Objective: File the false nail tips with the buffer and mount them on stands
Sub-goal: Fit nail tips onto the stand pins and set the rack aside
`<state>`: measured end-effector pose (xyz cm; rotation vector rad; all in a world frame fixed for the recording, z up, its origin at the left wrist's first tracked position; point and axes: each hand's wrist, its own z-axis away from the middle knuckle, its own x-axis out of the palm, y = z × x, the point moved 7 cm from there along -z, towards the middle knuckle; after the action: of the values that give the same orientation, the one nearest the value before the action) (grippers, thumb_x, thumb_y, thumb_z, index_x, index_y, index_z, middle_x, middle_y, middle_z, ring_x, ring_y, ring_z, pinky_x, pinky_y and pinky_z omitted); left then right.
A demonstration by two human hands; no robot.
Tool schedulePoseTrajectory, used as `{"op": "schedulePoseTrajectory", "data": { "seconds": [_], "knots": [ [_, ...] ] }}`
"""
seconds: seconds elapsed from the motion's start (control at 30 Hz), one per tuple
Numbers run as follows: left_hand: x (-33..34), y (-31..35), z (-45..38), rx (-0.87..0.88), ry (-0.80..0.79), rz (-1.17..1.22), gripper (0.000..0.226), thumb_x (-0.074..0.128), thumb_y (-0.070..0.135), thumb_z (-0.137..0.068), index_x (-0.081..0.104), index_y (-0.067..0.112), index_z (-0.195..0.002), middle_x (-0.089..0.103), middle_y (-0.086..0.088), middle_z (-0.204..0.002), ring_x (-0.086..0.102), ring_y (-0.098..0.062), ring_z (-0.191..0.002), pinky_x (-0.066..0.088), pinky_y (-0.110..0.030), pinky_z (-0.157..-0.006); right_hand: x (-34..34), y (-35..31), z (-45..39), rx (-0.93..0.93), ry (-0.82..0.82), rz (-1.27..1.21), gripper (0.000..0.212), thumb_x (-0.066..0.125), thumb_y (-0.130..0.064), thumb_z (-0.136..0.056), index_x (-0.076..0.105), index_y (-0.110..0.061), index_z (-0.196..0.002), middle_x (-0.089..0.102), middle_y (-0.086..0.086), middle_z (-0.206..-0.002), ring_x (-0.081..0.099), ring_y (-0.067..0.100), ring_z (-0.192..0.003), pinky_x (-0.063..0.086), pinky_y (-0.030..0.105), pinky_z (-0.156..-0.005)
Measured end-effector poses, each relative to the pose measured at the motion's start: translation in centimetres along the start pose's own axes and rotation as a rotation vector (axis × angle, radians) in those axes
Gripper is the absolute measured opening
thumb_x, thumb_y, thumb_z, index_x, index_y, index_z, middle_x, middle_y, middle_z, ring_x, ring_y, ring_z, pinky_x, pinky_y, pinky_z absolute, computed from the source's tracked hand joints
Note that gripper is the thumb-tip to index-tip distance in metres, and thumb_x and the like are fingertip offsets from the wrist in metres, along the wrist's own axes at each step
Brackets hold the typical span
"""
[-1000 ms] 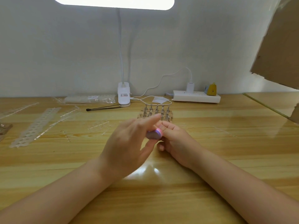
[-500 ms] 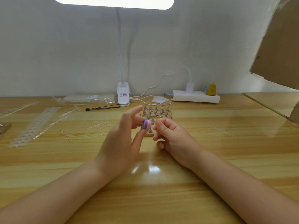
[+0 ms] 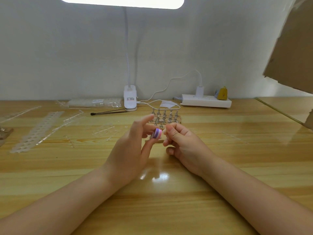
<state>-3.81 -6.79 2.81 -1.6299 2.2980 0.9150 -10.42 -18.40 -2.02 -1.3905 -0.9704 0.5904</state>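
Purple-pink layered buffer block (image 3: 157,133) pinched by left hand (image 3: 128,150); right hand (image 3: 183,143) curled, contents unresolved; lamp-base (image 3: 130,100) label unreadable.

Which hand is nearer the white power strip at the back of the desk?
Right. The right hand lies in front of the power strip, slightly to its left; the left hand is farther left.
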Motion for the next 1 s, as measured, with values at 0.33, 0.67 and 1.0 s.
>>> {"op": "schedulePoseTrajectory", "data": {
  "seconds": [0.33,0.67,1.0],
  "knots": [
    [-0.5,-0.7,-0.2,-0.046,0.059,0.113,0.049,0.061,0.019,-0.088,0.037,0.020,-0.131,0.065,0.002,-0.108,0.065,-0.002,-0.098,0.050,-0.014,-0.085,0.1,-0.1,0.1,0.003,0.004,0.035,0.023,0.058,-0.038,-0.078,0.059,-0.015,-0.082,0.058,-0.009,-0.066,0.051,0.007,-0.063,0.038,0.021,-0.053],
    [0.3,-0.5,-0.1,-0.046,-0.008,0.131,0.044,0.061,0.022,-0.087,0.041,0.021,-0.126,0.068,-0.001,-0.104,0.065,-0.002,-0.094,0.051,-0.013,-0.082,0.2,0.0,0.1,-0.006,0.001,0.027,0.022,0.058,-0.038,-0.078,0.059,-0.016,-0.082,0.059,-0.009,-0.067,0.050,0.007,-0.063,0.038,0.021,-0.053],
    [0.3,-0.6,0.0,-0.087,-0.008,0.120,0.050,0.061,0.027,-0.085,0.038,0.025,-0.129,0.067,0.001,-0.103,0.063,0.004,-0.094,0.050,-0.013,-0.082,0.0,0.0,0.0,0.004,0.002,-0.012,0.023,0.060,-0.038,-0.077,0.059,-0.015,-0.081,0.060,-0.008,-0.066,0.051,0.008,-0.063,0.039,0.021,-0.054]
  ]
}}
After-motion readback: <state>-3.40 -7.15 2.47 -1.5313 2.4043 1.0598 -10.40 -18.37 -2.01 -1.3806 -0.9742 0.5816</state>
